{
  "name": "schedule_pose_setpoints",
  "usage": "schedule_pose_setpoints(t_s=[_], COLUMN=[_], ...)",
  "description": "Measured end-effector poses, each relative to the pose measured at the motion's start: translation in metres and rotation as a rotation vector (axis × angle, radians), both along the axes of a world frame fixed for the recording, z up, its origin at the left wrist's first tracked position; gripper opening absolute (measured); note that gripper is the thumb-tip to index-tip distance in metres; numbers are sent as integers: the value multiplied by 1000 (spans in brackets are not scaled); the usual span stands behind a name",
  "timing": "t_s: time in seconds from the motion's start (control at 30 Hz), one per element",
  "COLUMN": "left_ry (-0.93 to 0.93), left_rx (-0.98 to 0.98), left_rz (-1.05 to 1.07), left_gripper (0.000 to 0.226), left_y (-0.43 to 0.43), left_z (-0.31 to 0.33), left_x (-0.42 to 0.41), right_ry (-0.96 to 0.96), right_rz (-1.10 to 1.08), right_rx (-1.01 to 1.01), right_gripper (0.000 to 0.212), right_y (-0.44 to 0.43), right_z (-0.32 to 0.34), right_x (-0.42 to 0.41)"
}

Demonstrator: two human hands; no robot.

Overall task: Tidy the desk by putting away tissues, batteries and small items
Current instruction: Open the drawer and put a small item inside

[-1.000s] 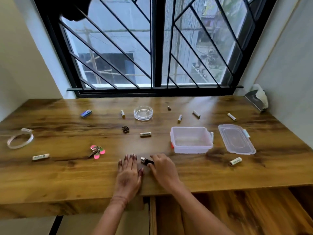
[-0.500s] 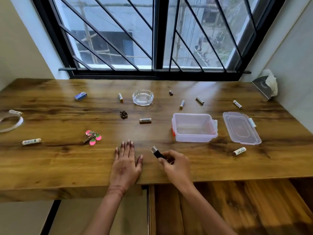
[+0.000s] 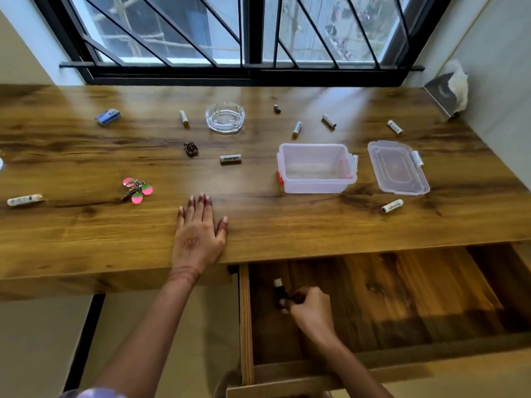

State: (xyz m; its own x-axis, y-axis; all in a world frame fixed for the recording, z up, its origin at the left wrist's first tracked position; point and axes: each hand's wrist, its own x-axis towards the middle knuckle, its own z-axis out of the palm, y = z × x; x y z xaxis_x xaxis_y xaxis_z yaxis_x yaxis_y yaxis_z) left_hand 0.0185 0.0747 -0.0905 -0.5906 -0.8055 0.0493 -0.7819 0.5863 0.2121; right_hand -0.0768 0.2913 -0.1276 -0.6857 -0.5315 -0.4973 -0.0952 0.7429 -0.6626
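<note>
A person's left hand (image 3: pixel 198 235) lies flat with straight fingers near the front edge of a wooden desk (image 3: pixel 287 225). The right hand (image 3: pixel 311 310) is down inside an open drawer (image 3: pixel 402 297) below the desk. Its fingers pinch a small black item (image 3: pixel 279 290) with a silver tip, possibly a USB stick, though blur makes that uncertain. On the desk are a clear plastic box (image 3: pixel 316 185) with its lid (image 3: pixel 398 168) beside it, scattered batteries (image 3: pixel 230 159), a glass ashtray (image 3: pixel 225 117), a pink keychain (image 3: pixel 137 191) and, in the far right corner, a tissue box (image 3: pixel 444 93).
</note>
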Motion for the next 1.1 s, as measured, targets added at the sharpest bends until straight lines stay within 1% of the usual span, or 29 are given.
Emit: schedule_pose_setpoints(t_s=[0.1, 0.3, 0.4, 0.53, 0.6, 0.7, 0.8, 0.9, 1.0, 1.1], left_ry=[7, 22, 29, 38, 25, 3, 21, 28, 6, -14], left_rx=[-6, -12, -13, -19, -13, 11, 20, 33, 47, 37], left_rz=[0, -6, -12, -13, -23, -47, -65, -56, -32, -20], left_gripper=[63, 63, 63, 64, 64, 68, 69, 75, 80, 96], left_y=[1, 0, 0, 1, 0, -8, -18, -27, -39, -52], left_z=[0, 0, -1, 0, 0, 2, 5, 7, 6, 9], left_x=[1, 2, 2, 2, 2, -2, -11, -19, -25, -32], right_ry=[-67, -40, -61, -43, 19, 161, 227, 313, 508, 652], right_rz=[22, 45, 42, 44, 63, 181, 243, 220, 170, 250], right_rx=[76, 123, 116, 31, -41, -213, -372, -423, -486, -487], right_gripper=[24, 22, 24, 21, 17, 6, 11, 14, 17, 16], right_y=[-2, -5, -3, -3, -6, -14, -29, -59, -103, -154], right_z=[-11, -18, -20, -11, 7, 49, 90, 120, 143, 156], right_x=[-2, -3, -2, 1, 1, -4, -16, -43, -81, -120])
